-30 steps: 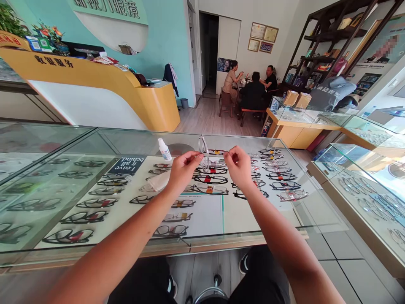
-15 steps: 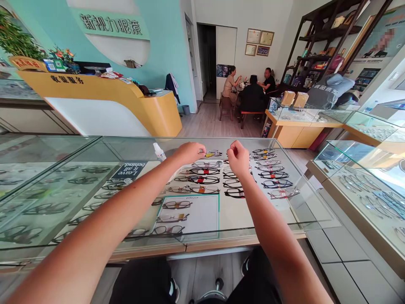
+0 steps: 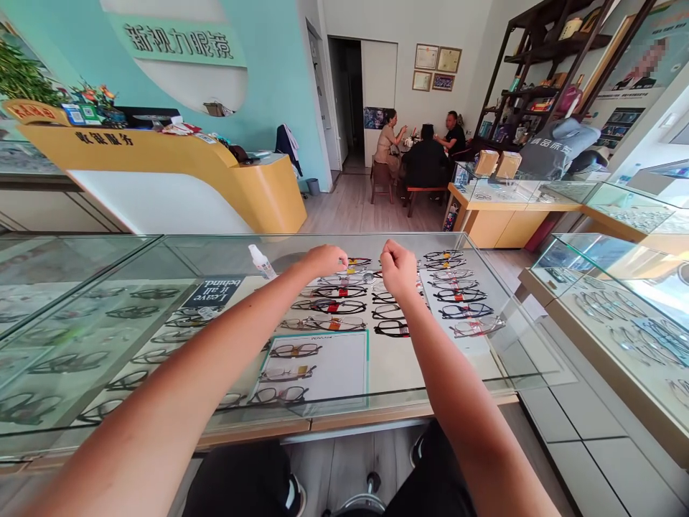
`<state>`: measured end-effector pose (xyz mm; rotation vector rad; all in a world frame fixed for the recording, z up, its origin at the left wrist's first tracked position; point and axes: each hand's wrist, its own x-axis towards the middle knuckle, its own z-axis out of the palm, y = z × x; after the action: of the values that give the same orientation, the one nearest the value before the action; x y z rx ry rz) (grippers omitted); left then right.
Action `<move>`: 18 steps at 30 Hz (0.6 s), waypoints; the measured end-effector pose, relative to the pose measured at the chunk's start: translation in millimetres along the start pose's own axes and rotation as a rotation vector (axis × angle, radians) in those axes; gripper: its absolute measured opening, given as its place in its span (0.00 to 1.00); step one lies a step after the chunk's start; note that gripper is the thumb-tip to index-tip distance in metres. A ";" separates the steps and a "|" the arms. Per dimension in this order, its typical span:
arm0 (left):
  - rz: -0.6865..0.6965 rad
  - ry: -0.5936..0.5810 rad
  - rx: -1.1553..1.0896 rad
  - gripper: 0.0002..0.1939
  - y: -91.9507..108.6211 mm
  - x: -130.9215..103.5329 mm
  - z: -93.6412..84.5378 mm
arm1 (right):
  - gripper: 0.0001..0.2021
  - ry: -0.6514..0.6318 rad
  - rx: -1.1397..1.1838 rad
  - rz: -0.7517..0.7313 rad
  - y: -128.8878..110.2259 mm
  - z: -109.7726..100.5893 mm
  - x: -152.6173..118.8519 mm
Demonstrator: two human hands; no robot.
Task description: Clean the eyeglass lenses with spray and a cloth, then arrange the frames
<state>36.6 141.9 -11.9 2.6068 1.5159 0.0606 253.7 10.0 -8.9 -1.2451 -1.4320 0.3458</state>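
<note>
Left hand: fingers curled inward. Right hand: curled fist-like, apart from the left. I cannot tell whether either pinches anything. Eyeglass frames lie in rows under the glass surface, below and nearer me than both hands; a white bottle is left of the left hand. My judgement: light, even fingertip pressure suits thin parts; wrists clear of the glass; left forearm well away from the bottle.
</note>
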 end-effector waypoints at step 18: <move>-0.094 0.051 -0.137 0.18 6.3 29.4 1.7 | 0.09 -0.075 -0.021 0.012 0.7 2.2 -1.3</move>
<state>56.8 164.2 -13.7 2.4428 1.5885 0.2153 251.9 10.2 -10.8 -1.2692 -1.4956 0.3899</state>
